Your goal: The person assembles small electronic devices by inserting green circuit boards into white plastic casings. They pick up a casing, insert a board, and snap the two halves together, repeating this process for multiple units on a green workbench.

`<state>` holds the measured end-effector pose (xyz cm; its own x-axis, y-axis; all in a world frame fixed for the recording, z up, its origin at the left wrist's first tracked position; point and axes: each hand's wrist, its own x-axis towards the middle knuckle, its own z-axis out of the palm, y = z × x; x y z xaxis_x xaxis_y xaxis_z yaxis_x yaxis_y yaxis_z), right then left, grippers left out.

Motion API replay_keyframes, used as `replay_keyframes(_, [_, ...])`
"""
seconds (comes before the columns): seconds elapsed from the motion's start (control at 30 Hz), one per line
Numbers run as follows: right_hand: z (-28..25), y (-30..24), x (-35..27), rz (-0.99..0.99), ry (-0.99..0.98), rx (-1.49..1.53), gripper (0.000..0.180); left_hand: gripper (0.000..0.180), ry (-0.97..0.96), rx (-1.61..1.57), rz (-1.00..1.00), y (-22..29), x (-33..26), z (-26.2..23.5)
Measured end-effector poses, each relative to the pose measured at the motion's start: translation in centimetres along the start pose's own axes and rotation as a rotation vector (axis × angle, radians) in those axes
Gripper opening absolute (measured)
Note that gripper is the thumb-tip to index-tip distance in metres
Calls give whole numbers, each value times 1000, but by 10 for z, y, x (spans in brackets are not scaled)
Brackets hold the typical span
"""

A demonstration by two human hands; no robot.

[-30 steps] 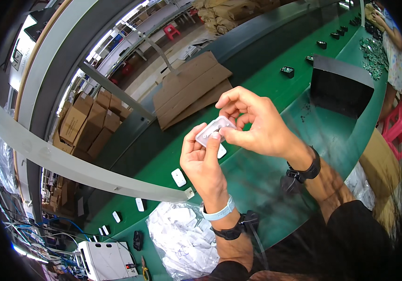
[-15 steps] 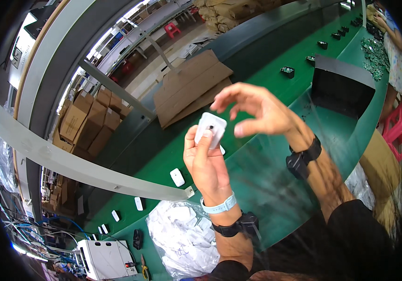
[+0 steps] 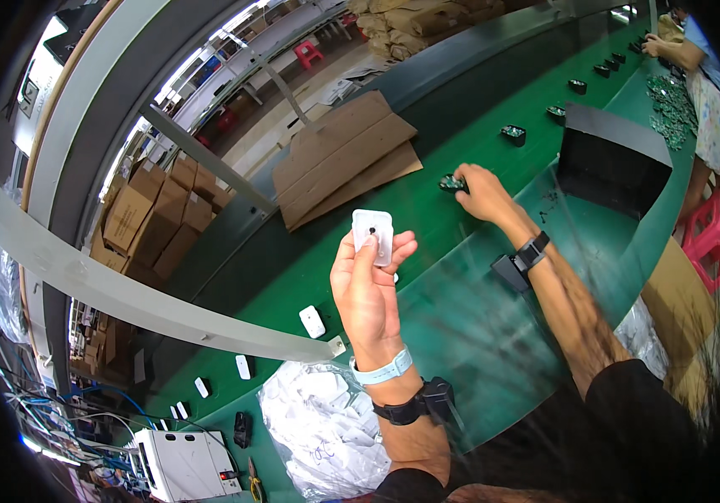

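Note:
My left hand (image 3: 366, 298) is raised over the green belt, closed round a small white plastic shell (image 3: 384, 230) with a dark spot near its middle. The thumb presses on the shell's face. Out to the right, my right hand (image 3: 487, 197) has its thumb and fingers on a small black housing (image 3: 449, 183) with a green circuit board in it, on the belt. Behind it along the belt sits another black housing (image 3: 512, 135). On the near left of the belt lies a white shell (image 3: 311, 322); part of another white piece peeks out beside my left hand.
A clear bag of white parts (image 3: 318, 436) lies left of my left forearm, near pliers (image 3: 255, 482) and a white machine (image 3: 184, 465). A black box (image 3: 616, 159) stands at right. Flat cardboard (image 3: 343, 159) leans beyond the belt. A co-worker's hand (image 3: 653, 46) is far right.
My right hand has moved right, away from my left hand, and closed on a black housing. My left hand has tilted the white shell upright. Pieces on the belt have shifted slightly left.

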<state>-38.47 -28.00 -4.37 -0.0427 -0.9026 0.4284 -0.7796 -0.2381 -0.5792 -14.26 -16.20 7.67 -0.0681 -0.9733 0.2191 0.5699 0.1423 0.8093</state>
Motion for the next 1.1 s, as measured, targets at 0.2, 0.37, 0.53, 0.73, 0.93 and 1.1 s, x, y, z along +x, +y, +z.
replay_keyframes(0.2, [-76,-95,2,-116,-294,962,31,21,85,6,171,-3,1,-9])
replay_keyframes(0.37, [-124,-140,-28,-182,-386,1020,35,27,75,-20,65,-8,3,1])
replay_keyframes(0.53, [-121,-146,-31,-192,-385,913,31,31,98,-117,6,-10,0,11])
replay_keyframes(0.73, [-116,-142,-26,-159,-314,858,28,40,66,-216,-31,-16,4,4])
replay_keyframes(0.93, [-120,-145,-27,-109,-206,808,26,44,-2,-160,42,-14,3,19])
replay_keyframes(1.1, [-127,-150,-30,-77,-142,807,26,47,-47,-27,25,-17,0,20])
